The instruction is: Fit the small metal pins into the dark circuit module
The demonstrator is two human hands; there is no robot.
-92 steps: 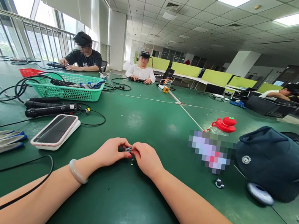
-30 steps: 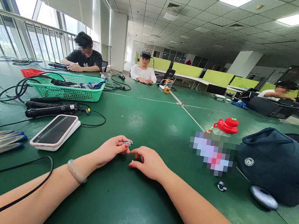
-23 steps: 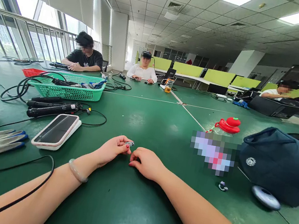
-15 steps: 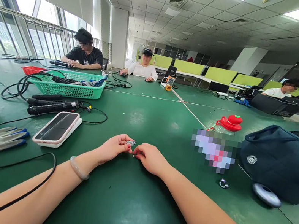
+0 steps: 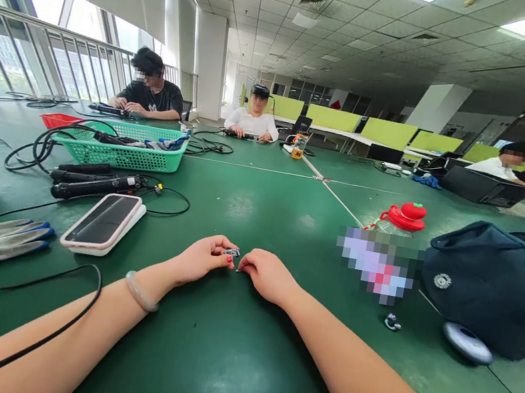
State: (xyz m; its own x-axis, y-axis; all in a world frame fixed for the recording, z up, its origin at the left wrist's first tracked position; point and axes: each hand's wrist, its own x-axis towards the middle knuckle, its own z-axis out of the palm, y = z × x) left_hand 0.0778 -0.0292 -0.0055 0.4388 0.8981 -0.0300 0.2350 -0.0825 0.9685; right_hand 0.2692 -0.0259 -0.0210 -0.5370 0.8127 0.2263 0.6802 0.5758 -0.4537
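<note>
Since a second ago, your right hand (image 5: 271, 278) is drawing its thumb and fingers together, apparently pinching a tiny pale bit (image 5: 238, 270), to the right of the phone (image 5: 103, 222). Your left hand (image 5: 203, 260), nearer the phone on that same side, is pinching a small shiny piece (image 5: 232, 253), probably by its edge so the rest is staying uncovered. Both hands are keeping low over the worktop (image 5: 212, 364), presumably for steadiness with such little things.
</note>
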